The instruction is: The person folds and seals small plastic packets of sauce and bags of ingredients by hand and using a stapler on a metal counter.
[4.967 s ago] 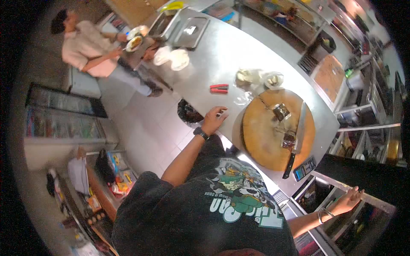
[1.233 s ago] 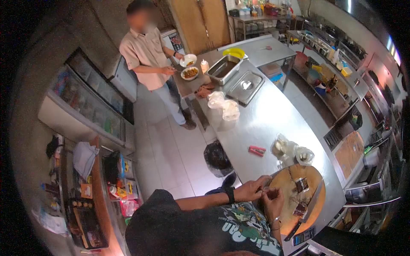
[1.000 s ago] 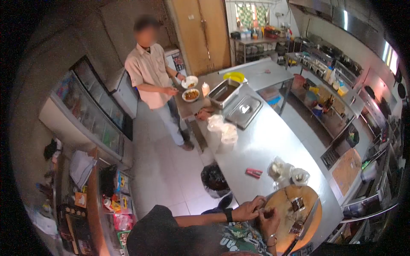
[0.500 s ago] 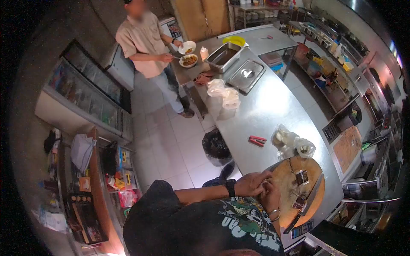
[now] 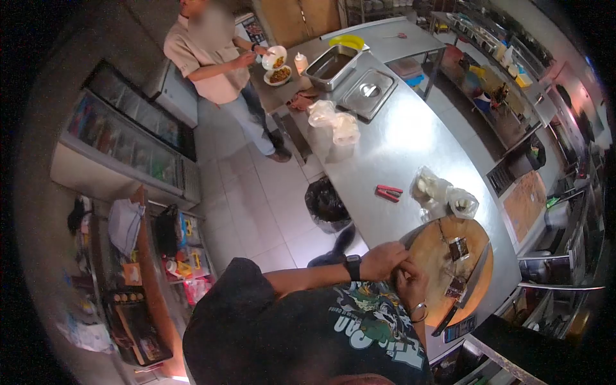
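My left hand [image 5: 385, 259], with a watch on its wrist, is at the left edge of a round wooden cutting board [image 5: 428, 256]. Right beside it is my right hand [image 5: 411, 285], wearing a bracelet. The fingers of both hands are pinched together and meet; whatever they hold is hidden or too small to name. On the board lie a small dark packet [image 5: 459, 249] and a second dark packet [image 5: 456, 287]. A knife [image 5: 473, 280] with a black handle rests along the board's right side.
Beyond the board are knotted plastic bags [image 5: 434, 187] and a red stapler [image 5: 389, 193] on the steel table [image 5: 372, 160]. A phone [image 5: 459, 329] lies near the knife handle. Farther off are a steel pan [image 5: 333, 66], a lid [image 5: 369, 94] and a person [image 5: 215, 80] handling bowls.
The view has shifted slightly. My hands stay together at the board's edge, fingers moving a little. The person across has tilted one bowl over the other.
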Demonstrator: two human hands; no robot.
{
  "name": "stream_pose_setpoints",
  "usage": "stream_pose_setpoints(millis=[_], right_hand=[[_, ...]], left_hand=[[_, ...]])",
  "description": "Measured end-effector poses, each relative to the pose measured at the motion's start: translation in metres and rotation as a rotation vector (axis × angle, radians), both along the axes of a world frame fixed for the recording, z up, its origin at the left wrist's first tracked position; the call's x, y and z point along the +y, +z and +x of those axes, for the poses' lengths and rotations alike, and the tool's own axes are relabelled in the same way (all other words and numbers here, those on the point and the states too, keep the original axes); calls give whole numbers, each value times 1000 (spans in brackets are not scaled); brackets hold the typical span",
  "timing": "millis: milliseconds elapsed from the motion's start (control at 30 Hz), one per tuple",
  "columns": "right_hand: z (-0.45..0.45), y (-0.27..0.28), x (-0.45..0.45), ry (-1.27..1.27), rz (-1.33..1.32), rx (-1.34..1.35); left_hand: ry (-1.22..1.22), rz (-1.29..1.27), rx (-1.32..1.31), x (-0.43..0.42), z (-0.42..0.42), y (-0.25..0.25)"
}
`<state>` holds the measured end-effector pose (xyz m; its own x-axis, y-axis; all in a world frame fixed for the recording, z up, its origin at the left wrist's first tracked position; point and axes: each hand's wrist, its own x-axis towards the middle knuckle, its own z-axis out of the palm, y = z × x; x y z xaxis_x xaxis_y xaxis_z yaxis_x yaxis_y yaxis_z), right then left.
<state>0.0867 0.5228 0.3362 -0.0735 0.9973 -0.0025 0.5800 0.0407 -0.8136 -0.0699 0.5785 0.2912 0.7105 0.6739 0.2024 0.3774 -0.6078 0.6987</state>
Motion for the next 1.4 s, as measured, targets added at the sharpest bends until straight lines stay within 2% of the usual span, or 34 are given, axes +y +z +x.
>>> stream_pose_setpoints(millis=[67, 133, 233, 367, 433, 533, 600, 633, 667, 700, 733, 767, 800, 867, 900, 967, 1033, 1100, 1133, 1200, 1300, 1367, 1400], right_hand=[[-2, 5, 0, -9, 80, 17], [3, -1, 0, 43, 97, -9], [7, -23, -5, -12, 146, -50], [5, -20, -8, -84, -19, -86], [6, -21, -8, -39, 171, -53], [8, -20, -12, -48, 173, -14], [13, -27, -11, 47, 263, -93], [12, -29, -14, 15, 192, -41], [8, -24, -16, -44, 116, 5], [9, -5, -11, -11, 157, 18], [10, -3, -12, -27, 132, 4], [12, -4, -16, -32, 120, 0], [15, -3, -16, -84, 105, -21], [22, -1, -15, 45, 348, 106], [27, -3, -22, 29, 344, 98], [40, -15, -38, -425, -33, 180], [76, -55, -53, -757, -144, 258], [103, -77, -71, -1094, -202, 620], [111, -90, -77, -1098, -201, 619], [121, -106, -82, -1310, -100, 975], [119, -119, -69, -1449, -9, 1016], [124, -122, -56, -1562, -11, 1014], [122, -117, -49, -1613, -2, 1126]], left_hand=[[62, 99, 0, 0, 1, 2], [49, 107, -32, 1, 1, 2], [23, 121, -51, 0, 2, 0], [40, 153, -52, -3, 5, -9], [35, 134, -28, 0, 5, -5], [29, 104, -47, 3, 4, -5], [-76, 128, -113, 9, 3, 2], [-196, 151, -155, 11, 3, 11], [-63, 43, -93, 2, 7, -33], [-106, 63, -56, 9, 4, -32], [-51, 116, 9, 7, 2, -8], [19, 134, 49, 4, 2, -18], [68, 84, 55, 0, 3, 0], [6, 124, -18, 2, 9, 4], [6, 96, -16, 2, 10, 6], [37, 35, -31, 3, 10, -6], [54, 11, -74, 4, 14, -7], [72, -9, -117, 6, 20, -7], [80, -76, -88, 5, 21, -8], [83, -141, -56, 4, 24, -10], [102, -159, -28, 6, 29, -15], [67, -257, -233, 5, 32, -15], [91, -243, -225, 6, 32, -13]])
